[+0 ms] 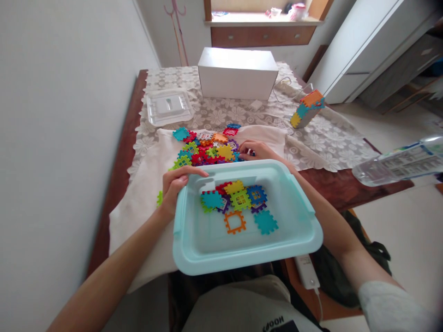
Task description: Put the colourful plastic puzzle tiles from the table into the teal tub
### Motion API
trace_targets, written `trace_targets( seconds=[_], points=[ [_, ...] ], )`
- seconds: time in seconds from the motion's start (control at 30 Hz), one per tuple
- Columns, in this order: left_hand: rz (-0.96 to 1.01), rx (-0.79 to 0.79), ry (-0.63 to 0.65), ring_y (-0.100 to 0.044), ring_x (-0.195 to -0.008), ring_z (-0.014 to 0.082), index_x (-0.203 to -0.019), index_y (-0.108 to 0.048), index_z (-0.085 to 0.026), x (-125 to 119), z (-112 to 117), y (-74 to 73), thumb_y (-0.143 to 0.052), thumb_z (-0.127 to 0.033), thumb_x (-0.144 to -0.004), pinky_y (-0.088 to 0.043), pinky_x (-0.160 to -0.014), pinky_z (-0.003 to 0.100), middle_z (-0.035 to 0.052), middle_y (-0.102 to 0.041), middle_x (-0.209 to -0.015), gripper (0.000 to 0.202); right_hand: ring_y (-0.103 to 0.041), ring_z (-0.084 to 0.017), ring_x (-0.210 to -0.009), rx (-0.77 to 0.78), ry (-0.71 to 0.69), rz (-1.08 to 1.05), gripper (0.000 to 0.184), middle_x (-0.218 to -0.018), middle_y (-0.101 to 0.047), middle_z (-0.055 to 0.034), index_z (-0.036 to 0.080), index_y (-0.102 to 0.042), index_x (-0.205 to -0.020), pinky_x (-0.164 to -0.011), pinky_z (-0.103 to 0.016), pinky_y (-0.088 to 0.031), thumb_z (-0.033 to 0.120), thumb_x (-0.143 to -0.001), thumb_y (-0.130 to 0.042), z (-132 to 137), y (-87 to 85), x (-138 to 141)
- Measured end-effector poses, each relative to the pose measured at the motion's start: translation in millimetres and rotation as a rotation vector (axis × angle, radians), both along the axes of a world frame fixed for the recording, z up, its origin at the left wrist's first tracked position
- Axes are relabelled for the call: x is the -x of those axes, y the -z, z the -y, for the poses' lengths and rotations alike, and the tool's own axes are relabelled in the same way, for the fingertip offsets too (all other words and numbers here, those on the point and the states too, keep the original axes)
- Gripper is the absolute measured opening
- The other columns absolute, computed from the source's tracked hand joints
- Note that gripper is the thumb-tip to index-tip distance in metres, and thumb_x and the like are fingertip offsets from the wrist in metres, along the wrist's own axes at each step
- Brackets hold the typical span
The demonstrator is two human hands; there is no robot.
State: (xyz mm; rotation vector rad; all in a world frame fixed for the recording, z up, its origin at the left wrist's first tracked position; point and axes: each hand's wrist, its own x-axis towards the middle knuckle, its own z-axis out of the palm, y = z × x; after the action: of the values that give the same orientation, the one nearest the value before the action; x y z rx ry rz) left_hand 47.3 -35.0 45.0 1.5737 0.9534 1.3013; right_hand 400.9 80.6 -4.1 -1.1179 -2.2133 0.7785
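My left hand [175,184] grips the far left corner of a light-blue plastic bin [214,249], which is tilted toward me at the table's near edge. Inside lie several colourful interlocking tiles, among them a teal tile [266,222], an orange frame tile [235,222] and a lime window tile [240,200]. Beyond the bin, a pile of similar tiles [207,152] rests on a white cloth [145,198]. My right hand [254,150] reaches around the bin's far side to the pile's right edge, fingers curled against the tiles; whatever is under its fingertips is hidden.
A clear plastic lid [169,108] and a white box [238,76] stand farther back on the lace tablecloth [224,110]. At right are a block built of tiles [308,108] and a plastic bottle [401,161]. A wall [69,115] borders the left side.
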Motion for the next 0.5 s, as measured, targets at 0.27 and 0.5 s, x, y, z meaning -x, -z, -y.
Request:
trace_targets(
  seconds=[0.27, 0.5],
  points=[
    [0.017, 0.010, 0.006, -0.064, -0.068, 0.0215, -0.091, -0.097, -0.018, 0.2, 1.2, 3.0, -0.066, -0.044, -0.102, -0.042, -0.060, 0.034, 0.0115, -0.090, -0.088, 0.041, -0.078, -0.029, -0.106, 0.119, 0.041, -0.091, 0.055, -0.127, -0.089, -0.0109, 0.026, -0.089, -0.140, -0.093, -0.040, -0.063, 0.064, -0.101, -0.084, 9.7, -11.9, 4.1],
    [0.010, 0.003, 0.004, -0.061, -0.064, 0.0216, -0.091, -0.098, -0.018, -1.6, -1.4, -1.0, -0.068, -0.046, -0.099, -0.039, -0.057, 0.035, 0.0109, -0.089, -0.083, 0.042, -0.073, -0.026, -0.094, 0.164, 0.033, -0.105, 0.034, -0.102, -0.081, -0.0068, 0.025, -0.087, -0.096, -0.084, -0.037, -0.058, 0.058, -0.088, -0.089, 13.6, -14.9, 8.0]
  ],
)
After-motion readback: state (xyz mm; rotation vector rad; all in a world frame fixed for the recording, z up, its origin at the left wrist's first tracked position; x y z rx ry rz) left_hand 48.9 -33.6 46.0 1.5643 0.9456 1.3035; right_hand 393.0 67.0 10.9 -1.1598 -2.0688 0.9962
